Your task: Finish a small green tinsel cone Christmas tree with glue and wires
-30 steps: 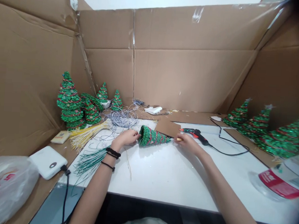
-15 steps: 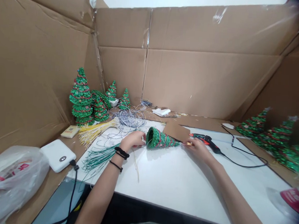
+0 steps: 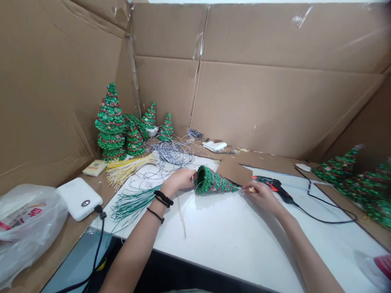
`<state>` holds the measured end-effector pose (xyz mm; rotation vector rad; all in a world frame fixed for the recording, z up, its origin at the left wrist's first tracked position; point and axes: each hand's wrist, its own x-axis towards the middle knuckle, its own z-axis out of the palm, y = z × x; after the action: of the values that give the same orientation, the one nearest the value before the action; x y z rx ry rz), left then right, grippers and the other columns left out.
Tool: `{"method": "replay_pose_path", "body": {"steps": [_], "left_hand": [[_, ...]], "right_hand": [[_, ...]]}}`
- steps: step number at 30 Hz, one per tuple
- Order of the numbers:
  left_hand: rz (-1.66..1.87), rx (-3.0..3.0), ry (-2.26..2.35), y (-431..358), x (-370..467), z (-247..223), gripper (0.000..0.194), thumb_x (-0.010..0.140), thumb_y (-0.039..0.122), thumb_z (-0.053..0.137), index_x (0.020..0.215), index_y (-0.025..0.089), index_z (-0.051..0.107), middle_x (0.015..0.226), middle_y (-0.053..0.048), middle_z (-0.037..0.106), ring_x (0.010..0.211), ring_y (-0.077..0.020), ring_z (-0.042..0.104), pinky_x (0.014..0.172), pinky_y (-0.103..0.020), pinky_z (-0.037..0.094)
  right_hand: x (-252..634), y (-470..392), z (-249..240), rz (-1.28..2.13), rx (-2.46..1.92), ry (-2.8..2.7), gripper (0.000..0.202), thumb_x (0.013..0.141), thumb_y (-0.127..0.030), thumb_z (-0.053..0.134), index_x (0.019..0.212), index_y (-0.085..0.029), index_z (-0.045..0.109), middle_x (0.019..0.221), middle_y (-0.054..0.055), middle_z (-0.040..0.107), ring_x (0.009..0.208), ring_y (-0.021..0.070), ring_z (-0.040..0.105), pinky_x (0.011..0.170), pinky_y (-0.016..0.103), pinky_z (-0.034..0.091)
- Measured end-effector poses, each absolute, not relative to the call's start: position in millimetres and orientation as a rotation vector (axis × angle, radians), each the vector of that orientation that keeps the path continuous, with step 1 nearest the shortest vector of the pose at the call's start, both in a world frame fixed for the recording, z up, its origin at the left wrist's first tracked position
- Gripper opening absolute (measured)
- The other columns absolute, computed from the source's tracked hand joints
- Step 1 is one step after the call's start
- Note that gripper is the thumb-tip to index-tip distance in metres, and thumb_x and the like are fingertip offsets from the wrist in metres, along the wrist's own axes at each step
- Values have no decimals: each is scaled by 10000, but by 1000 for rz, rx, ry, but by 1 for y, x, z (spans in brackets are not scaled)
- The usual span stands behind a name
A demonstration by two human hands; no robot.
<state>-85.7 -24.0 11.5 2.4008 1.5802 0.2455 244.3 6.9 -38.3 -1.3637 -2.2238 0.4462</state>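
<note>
A small green Christmas tree with red garland lies on its side on the white board, its hollow base towards the left. At the base rim, my left hand is closed, fingertips touching the tree's edge; a thin pale wire loops by the opening. My right hand pinches something slim at the tree's tip; a yellowish bit shows between the fingers, but its kind is unclear. Green wire strands lie beside my left wrist. A brown cardboard piece lies behind the tree.
A glue gun with a black cord lies right of my right hand. Yellow strands and tangled grey wire are at back left. Finished trees stand left, others right. A power bank and plastic bag sit left.
The camera view has shifted slightly, so the scene sits a little further right. My left fingers have moved closer against the tree's base rim. My right hand stays at the tip.
</note>
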Motion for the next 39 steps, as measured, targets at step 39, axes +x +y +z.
{"method": "replay_pose_path", "body": {"steps": [39], "left_hand": [[267,2426,1423,-18,-82,5,342,758,230,510,1070,206,649,918,-46,718,756,-180,638,595,-226,416]], "right_hand": [[238,3,-38,497,-1317,-2256,245,802,-363,457,812,-185,625,849,83,674,811,239,594,740,338,434]]}}
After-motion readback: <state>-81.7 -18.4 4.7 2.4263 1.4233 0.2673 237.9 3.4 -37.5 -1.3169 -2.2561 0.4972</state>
